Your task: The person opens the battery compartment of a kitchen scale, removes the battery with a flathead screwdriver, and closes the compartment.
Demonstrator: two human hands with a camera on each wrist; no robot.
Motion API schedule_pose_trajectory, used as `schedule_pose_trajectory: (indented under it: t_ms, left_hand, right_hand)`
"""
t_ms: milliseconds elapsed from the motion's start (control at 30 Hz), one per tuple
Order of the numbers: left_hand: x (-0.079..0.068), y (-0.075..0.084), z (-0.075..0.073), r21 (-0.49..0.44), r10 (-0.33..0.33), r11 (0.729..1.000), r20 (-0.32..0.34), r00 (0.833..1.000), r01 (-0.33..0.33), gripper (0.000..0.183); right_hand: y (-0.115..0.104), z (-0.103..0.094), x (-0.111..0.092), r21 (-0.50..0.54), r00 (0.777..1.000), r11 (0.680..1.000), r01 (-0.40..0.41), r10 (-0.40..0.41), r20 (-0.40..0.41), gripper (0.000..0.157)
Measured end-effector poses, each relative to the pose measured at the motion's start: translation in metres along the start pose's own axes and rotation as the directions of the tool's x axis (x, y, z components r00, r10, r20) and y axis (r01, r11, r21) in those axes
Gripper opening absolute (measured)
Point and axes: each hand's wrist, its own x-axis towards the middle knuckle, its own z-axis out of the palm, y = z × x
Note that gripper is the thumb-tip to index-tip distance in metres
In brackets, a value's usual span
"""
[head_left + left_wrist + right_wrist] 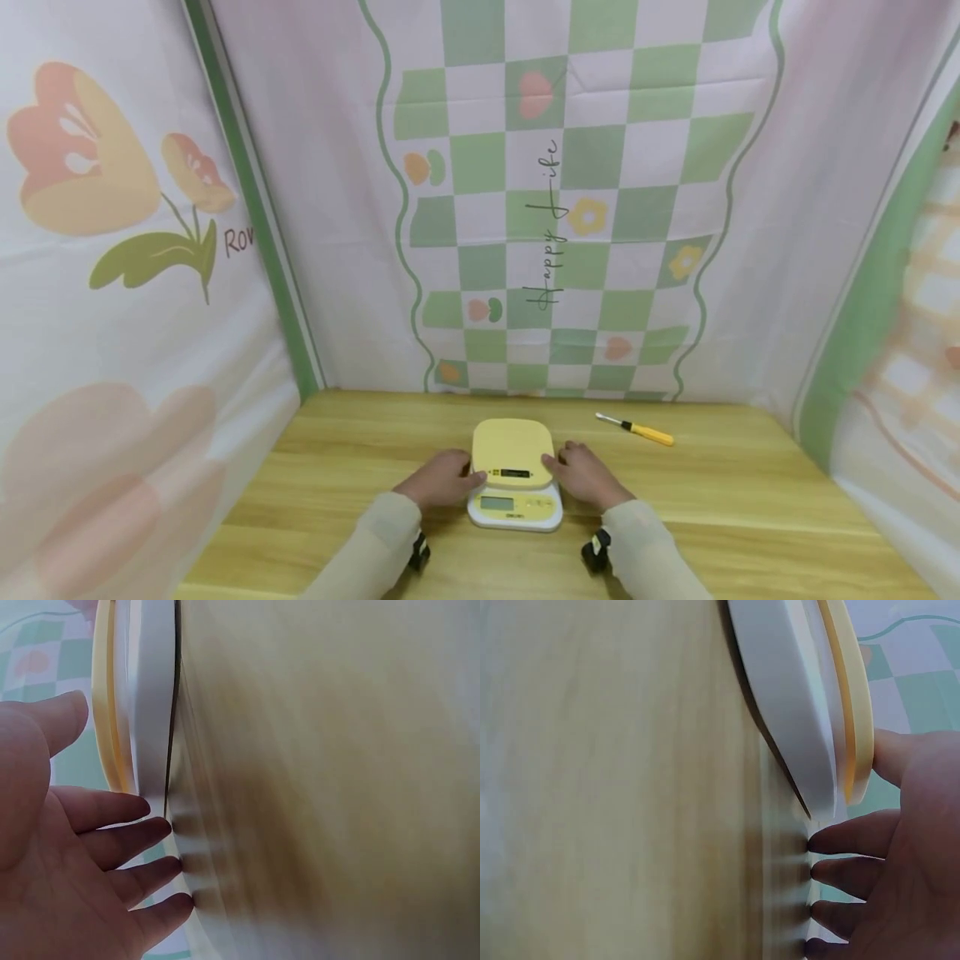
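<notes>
A kitchen scale (515,512) with a white body, a small display and a yellow top plate (512,446) sits on the wooden table between both hands. On its left side is my left hand (441,477), its fingers extended with the tips at the tabletop; in the left wrist view the thumb (69,720) stands a little off the plate. My right hand (588,475) is at the right side. Its thumb (891,756) touches the edge of the yellow plate, while its other fingers (855,834) reach down to the tabletop, fairly straight.
A screwdriver (651,433) with a yellow handle lies on the table (360,425), behind and right of the scale. Printed cloth (345,250) hangs behind the table and along both sides. A black device (596,550) is worn on the right wrist.
</notes>
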Motion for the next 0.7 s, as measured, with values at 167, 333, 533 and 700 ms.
schedule_pose_trajectory:
  t_ms: [167,333,533,700]
  left_hand:
    - [0.0025,0.0029,0.0,-0.008,-0.012,1.0,0.005,1.0,0.012,0.034]
    - [0.0059,0.0012,0.0043,0.082,-0.033,0.996,-0.015,0.999,0.034,0.044]
    - [0.0052,0.0037,0.0044,0.166,-0.065,0.984,-0.018,0.998,0.067,0.057]
    - [0.0045,0.0052,0.0046,0.165,-0.072,0.984,-0.008,0.997,0.072,0.059]
  right_hand:
    - [0.001,0.0009,0.0015,-0.007,1.0,1.0,0.021,-0.021,0.009,0.055]
    - [0.0021,0.0021,0.0024,-0.018,0.999,0.999,0.047,-0.047,0.007,0.053]
    - [0.0026,0.0036,0.0039,-0.011,0.998,0.998,0.055,-0.055,0.005,0.055]
    - [0.0032,0.003,0.0038,-0.013,0.999,0.999,0.03,-0.03,0.018,0.055]
